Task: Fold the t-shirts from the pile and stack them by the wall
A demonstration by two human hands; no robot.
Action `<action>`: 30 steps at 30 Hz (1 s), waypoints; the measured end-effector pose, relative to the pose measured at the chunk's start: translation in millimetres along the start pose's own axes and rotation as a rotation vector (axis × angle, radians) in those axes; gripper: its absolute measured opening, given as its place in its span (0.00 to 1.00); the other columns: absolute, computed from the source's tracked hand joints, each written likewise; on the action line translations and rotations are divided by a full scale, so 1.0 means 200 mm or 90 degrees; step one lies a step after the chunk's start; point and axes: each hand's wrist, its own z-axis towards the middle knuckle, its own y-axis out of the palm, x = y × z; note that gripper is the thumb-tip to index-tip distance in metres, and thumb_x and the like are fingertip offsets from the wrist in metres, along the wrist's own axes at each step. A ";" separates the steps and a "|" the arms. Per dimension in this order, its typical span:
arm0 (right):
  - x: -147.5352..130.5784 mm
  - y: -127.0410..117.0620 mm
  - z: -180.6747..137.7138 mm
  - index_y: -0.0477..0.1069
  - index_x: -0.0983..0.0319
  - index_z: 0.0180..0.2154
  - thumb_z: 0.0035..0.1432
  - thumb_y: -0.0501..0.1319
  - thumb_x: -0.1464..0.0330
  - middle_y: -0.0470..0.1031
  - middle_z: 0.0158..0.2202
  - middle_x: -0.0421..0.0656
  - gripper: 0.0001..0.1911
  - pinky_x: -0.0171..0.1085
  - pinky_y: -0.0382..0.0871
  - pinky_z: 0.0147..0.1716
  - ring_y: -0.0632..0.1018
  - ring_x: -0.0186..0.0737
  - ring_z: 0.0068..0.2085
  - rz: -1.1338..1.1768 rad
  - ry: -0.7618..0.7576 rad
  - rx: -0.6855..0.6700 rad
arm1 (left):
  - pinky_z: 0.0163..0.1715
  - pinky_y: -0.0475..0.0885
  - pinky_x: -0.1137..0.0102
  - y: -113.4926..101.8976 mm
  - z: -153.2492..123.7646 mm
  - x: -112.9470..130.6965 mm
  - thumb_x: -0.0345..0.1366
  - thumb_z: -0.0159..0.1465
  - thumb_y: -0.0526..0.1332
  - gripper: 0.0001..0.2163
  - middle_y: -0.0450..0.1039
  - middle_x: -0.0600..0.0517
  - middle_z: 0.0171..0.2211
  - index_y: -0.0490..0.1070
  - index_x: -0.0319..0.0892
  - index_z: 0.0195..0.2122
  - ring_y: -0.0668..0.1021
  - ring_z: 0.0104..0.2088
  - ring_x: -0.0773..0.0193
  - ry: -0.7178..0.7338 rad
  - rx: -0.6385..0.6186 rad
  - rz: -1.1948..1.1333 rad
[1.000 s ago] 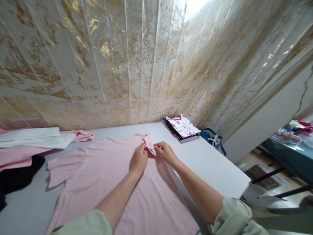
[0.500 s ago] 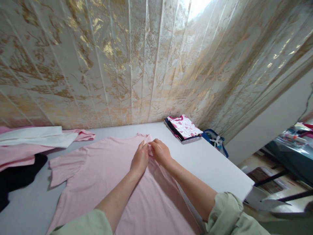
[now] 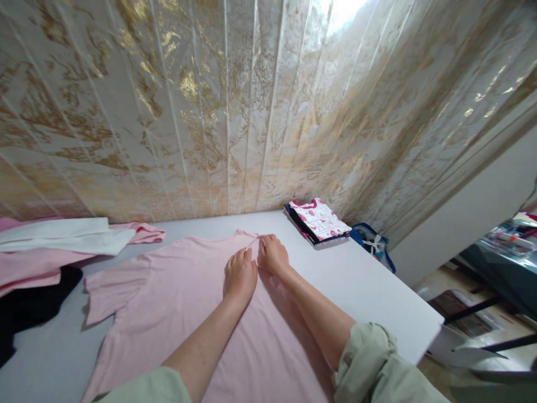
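A pink T-shirt lies spread on the white table, its neckline toward the back and one short sleeve out to the left. Its right side is folded inward, so the other sleeve is not seen spread out. My left hand rests on the upper part of the shirt, palm down with the fingers laid out on the cloth. Close beside it, my right hand has its fingers bent over the shirt's folded shoulder edge, pinching the cloth there.
At the back right of the table sits a stack of folded clothes, a white-and-pink printed top uppermost. A blue bag is beyond the edge. Pink, white and black garments lie at left. A patterned curtain hangs behind.
My left hand has gone from pinching the cloth beside my right hand to lying flat on the shirt. My right hand has turned palm down at the folded edge.
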 end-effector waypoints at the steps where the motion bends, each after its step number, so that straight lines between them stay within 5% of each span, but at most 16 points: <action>1: 0.01 -0.02 0.04 0.65 0.58 0.59 0.66 0.47 0.70 0.67 0.58 0.48 0.22 0.39 0.64 0.51 0.70 0.42 0.55 0.017 0.004 0.023 | 0.61 0.60 0.60 0.00 0.00 0.00 0.31 0.67 0.50 0.18 0.68 0.44 0.59 0.65 0.41 0.58 0.69 0.59 0.57 0.007 0.004 -0.015; 3: 0.04 -0.04 0.12 0.67 0.56 0.57 0.64 0.48 0.75 0.65 0.58 0.46 0.23 0.36 0.64 0.49 0.70 0.39 0.55 0.030 -0.032 0.035 | 0.62 0.59 0.60 0.00 0.01 0.00 0.31 0.67 0.50 0.19 0.66 0.45 0.60 0.64 0.42 0.59 0.68 0.60 0.58 0.036 0.012 -0.060; 7: 0.09 -0.09 0.26 0.76 0.56 0.45 0.61 0.54 0.76 0.61 0.61 0.42 0.16 0.35 0.63 0.50 0.69 0.39 0.55 -0.047 -0.211 -0.098 | 0.60 0.63 0.60 0.02 0.01 -0.01 0.30 0.67 0.50 0.20 0.64 0.46 0.62 0.62 0.42 0.61 0.65 0.62 0.59 0.160 0.022 -0.200; 11: 0.13 -0.12 0.33 0.77 0.58 0.37 0.61 0.58 0.72 0.69 0.52 0.45 0.09 0.37 0.64 0.46 0.72 0.43 0.50 -0.092 -0.235 -0.145 | 0.60 0.64 0.59 0.04 0.02 -0.01 0.31 0.68 0.50 0.19 0.65 0.47 0.60 0.63 0.44 0.60 0.67 0.61 0.60 0.224 0.054 -0.305; 16: 0.17 -0.11 0.38 0.77 0.59 0.41 0.61 0.55 0.75 0.73 0.45 0.47 0.13 0.34 0.64 0.41 0.74 0.41 0.44 -0.085 -0.196 -0.162 | 0.58 0.66 0.61 0.05 0.03 -0.03 0.31 0.67 0.51 0.19 0.65 0.45 0.58 0.62 0.45 0.60 0.70 0.58 0.60 0.144 0.061 -0.349; 21: 0.17 -0.06 0.41 0.77 0.61 0.44 0.58 0.55 0.77 0.76 0.42 0.44 0.15 0.29 0.64 0.40 0.75 0.36 0.42 -0.038 -0.164 -0.173 | 0.57 0.66 0.57 0.05 0.04 -0.02 0.31 0.65 0.54 0.20 0.66 0.42 0.57 0.63 0.41 0.59 0.70 0.57 0.54 0.049 0.063 -0.204; 25: 0.15 -0.02 0.39 0.75 0.63 0.45 0.60 0.54 0.75 0.76 0.44 0.47 0.14 0.32 0.65 0.42 0.75 0.40 0.45 -0.035 -0.105 -0.116 | 0.60 0.62 0.55 0.04 0.02 0.00 0.33 0.65 0.56 0.20 0.66 0.40 0.59 0.64 0.38 0.58 0.69 0.59 0.51 0.008 0.052 -0.059; 30: 0.11 -0.05 0.27 0.65 0.62 0.57 0.64 0.50 0.73 0.71 0.53 0.51 0.21 0.38 0.65 0.48 0.72 0.44 0.52 -0.042 -0.043 -0.003 | 0.58 0.65 0.56 0.02 0.01 0.00 0.32 0.64 0.55 0.20 0.60 0.40 0.64 0.66 0.40 0.58 0.67 0.60 0.50 -0.021 0.059 -0.005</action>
